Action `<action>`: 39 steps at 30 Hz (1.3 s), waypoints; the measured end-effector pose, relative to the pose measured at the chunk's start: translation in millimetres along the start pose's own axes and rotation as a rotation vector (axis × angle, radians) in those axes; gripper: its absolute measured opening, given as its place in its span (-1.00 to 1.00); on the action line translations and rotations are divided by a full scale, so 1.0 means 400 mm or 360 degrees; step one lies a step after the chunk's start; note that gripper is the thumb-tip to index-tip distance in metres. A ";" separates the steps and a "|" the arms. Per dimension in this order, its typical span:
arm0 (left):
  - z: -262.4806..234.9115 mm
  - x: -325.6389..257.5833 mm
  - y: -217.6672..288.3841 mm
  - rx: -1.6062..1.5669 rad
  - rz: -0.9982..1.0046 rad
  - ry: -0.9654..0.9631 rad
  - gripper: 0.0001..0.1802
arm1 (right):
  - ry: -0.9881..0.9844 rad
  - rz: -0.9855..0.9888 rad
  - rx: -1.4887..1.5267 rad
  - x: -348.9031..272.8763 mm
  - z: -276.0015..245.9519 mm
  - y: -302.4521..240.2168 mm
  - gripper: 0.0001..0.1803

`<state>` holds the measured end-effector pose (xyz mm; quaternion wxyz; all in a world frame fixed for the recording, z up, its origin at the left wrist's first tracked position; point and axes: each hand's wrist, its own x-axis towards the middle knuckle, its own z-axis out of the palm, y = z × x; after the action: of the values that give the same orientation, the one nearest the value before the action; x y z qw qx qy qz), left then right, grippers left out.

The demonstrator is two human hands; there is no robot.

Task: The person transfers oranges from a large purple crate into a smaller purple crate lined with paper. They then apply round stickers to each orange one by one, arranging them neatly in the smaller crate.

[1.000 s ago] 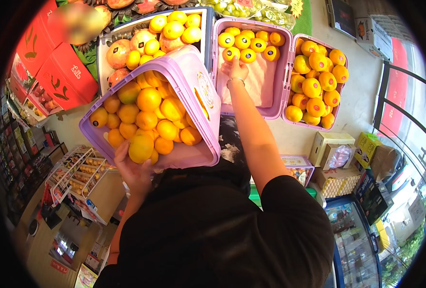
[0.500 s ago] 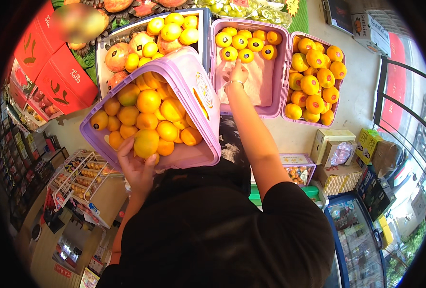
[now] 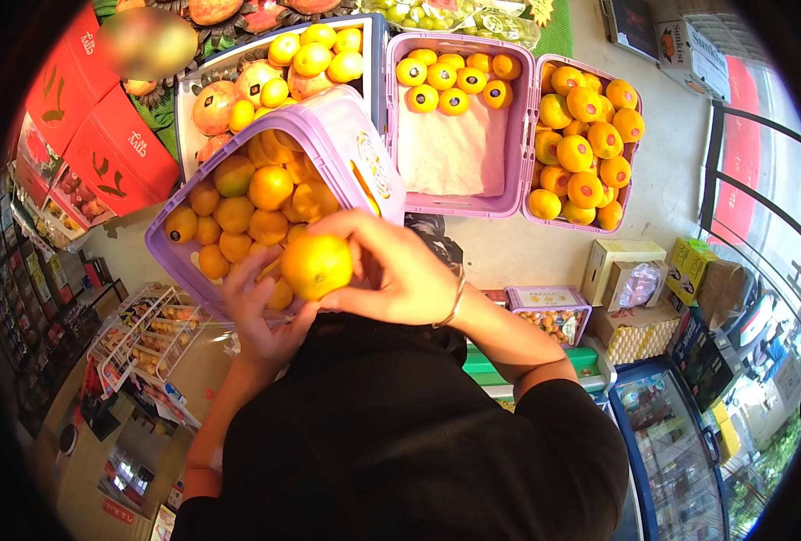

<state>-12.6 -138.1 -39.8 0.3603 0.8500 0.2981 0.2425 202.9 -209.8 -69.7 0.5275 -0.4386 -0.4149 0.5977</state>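
My right hand [image 3: 400, 275] is closed around an orange [image 3: 317, 266] between thumb and fingers, a bracelet on its wrist. Close against the orange's left side, my left hand [image 3: 263, 316] has thumb and fingers apart; whether it touches the fruit is hard to tell. Behind both hands, a purple crate [image 3: 378, 167] full of loose oranges [image 3: 234, 215] leans tilted toward me. Beyond it to the right lies a second purple crate [image 3: 518, 135], with stickered oranges [image 3: 454, 101] in rows at its far end and a bare pink liner [image 3: 450, 153] nearer me.
A third crate heaped with stickered oranges [image 3: 585, 149] stands at the right. Far left are red gift boxes [image 3: 121, 149]; a tray of pomegranates and oranges [image 3: 216, 108] sits behind the tilted crate. Cartons [image 3: 639, 334] and a glass-topped freezer [image 3: 667, 442] stand at lower right.
My right hand has come back from the second crate to the orange that my left hand held, and now grips it. My left fingers have loosened around it.
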 end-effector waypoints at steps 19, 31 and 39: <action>-0.059 -0.120 -0.085 0.0311 -0.0922 -0.0161 -0.77 | 0.2185 0.0441 -0.0939 0.109 -0.463 0.706 -0.30; -0.063 -0.127 -0.093 0.0182 -0.0974 -0.0212 -0.74 | 0.2197 0.0858 -0.1199 0.148 -0.398 0.667 -0.27; -0.061 -0.119 -0.098 0.0134 -0.0989 -0.0268 -0.74 | 0.2002 0.0276 -0.0702 0.089 -0.404 0.736 -0.43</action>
<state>-74.6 -137.0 -63.7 0.4051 0.7495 0.5223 0.0372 277.9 -198.3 -398.7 0.5170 -0.8325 -0.1043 0.1697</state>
